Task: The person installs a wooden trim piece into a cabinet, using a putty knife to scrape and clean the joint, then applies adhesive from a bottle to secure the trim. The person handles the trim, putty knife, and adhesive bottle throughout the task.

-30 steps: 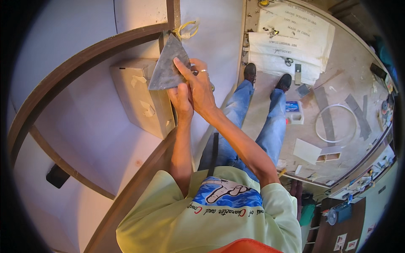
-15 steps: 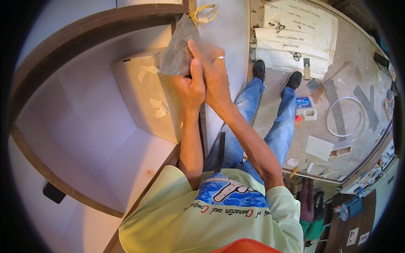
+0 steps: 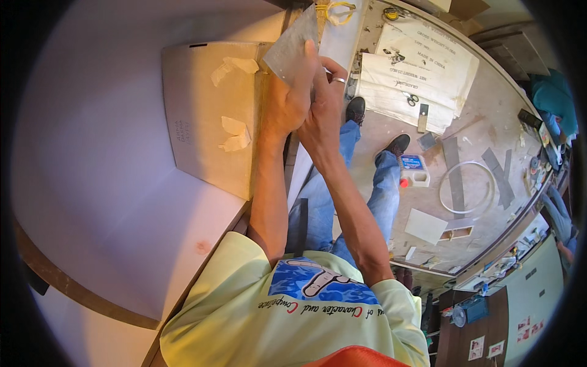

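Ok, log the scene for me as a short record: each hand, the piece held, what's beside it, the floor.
Left hand: gripping the grey sheet, a digit along its face
Right hand: against the left hand; its grip is partly hidden
Piece held: flat grey sheet, pointed corner upward in view
Beside: cardboard box, tape peeling, left of the hands
Floor: scissors, white jug

"Left side?"
"White boxy cabinet (image 3: pixel 92 153) with brown wooden trim (image 3: pixel 92 296), warm light along its front edge."
"Right?"
"Dusty grey floor (image 3: pixel 477 140); beyond its lower edge, dark brown furniture (image 3: pixel 468 327)."
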A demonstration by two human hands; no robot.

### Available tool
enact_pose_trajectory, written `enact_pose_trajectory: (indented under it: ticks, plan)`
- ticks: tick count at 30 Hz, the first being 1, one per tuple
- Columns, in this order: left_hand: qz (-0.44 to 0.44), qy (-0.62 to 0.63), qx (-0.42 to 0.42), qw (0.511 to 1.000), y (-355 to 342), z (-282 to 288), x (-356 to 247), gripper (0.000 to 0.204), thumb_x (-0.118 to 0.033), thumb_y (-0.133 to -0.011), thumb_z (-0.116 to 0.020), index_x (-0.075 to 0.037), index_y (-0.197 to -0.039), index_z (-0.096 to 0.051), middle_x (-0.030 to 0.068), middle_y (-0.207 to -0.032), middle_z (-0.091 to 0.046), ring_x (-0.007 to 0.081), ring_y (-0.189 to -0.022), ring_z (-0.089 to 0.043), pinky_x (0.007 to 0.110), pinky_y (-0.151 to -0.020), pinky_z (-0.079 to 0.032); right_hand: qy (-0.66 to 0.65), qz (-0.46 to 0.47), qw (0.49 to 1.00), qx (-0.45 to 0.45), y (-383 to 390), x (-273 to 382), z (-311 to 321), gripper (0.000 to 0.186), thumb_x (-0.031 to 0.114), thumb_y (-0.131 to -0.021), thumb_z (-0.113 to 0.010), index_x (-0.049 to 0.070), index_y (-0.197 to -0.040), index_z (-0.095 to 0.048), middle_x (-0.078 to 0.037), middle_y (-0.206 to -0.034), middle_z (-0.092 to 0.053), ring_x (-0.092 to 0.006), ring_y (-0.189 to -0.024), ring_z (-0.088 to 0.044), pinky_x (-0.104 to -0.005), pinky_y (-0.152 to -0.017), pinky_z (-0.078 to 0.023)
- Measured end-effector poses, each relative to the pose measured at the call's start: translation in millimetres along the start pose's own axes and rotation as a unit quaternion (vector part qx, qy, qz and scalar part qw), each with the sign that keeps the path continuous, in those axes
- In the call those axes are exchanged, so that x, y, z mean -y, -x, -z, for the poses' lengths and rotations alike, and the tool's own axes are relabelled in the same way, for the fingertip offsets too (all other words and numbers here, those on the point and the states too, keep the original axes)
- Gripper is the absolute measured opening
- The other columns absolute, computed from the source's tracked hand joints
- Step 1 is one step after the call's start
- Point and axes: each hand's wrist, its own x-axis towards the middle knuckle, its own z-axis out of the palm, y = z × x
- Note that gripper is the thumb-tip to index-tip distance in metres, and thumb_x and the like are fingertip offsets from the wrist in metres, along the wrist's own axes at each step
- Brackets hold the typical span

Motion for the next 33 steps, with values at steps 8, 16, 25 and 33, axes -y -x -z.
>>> enact_pose_trajectory:
  ticks: [8,16,25,33]
  plan:
    - [-0.019,-0.044,0.014,0.999,-1.5,-0.9,-6.2,0.031,-0.024,-0.102,-0.052,0.002,-0.108,-0.067,0.0073,-0.099,-0.07,0.0179,-0.091,-0.066,0.033,-0.08,-0.052,0.038,0.016,0.999,0.016,-4.5,-1.1,0.8,0.064,0.014,-0.092,-0.066,0.005,-0.153,-0.045,-0.015,-0.115,-0.066,-0.0328,-0.115,-0.048,-0.038,-0.091,-0.045]
    - [-0.036,-0.087,-0.017,0.995,-2.9,-1.5,-11.7,0.034,-0.029,-0.103,-0.047,0.001,-0.107,-0.064,0.0109,-0.095,-0.067,0.0229,-0.092,-0.062,0.037,-0.085,-0.049,0.036,0.03,0.999,0.018,-6.9,4.0,-3.4,0.063,0.009,-0.092,-0.064,0.0,-0.151,-0.045,-0.015,-0.117,-0.066,-0.0344,-0.115,-0.05,-0.0397,-0.093,-0.046]
    - [-0.023,-0.089,-0.024,0.995,0.1,-5.0,-13.3,0.032,-0.025,-0.105,-0.047,0.002,-0.105,-0.064,0.0089,-0.096,-0.068,0.0194,-0.092,-0.063,0.035,-0.084,-0.049,0.039,0.047,0.998,0.026,-8.5,-3.7,-5.3,0.06,0.011,-0.092,-0.062,-0.002,-0.149,-0.046,-0.013,-0.114,-0.07,-0.0342,-0.116,-0.052,-0.039,-0.103,-0.039]
    - [-0.041,-0.104,-0.038,0.993,-2.5,-5.3,-14.3,0.035,-0.027,-0.104,-0.05,0.002,-0.109,-0.07,0.0099,-0.103,-0.073,0.0199,-0.097,-0.067,0.035,-0.086,-0.052,0.038,0.028,0.999,0.024,-6.7,-1.3,-2.8,0.062,0.013,-0.093,-0.06,-0.002,-0.151,-0.044,-0.013,-0.112,-0.07,-0.0339,-0.117,-0.052,-0.0392,-0.101,-0.039]
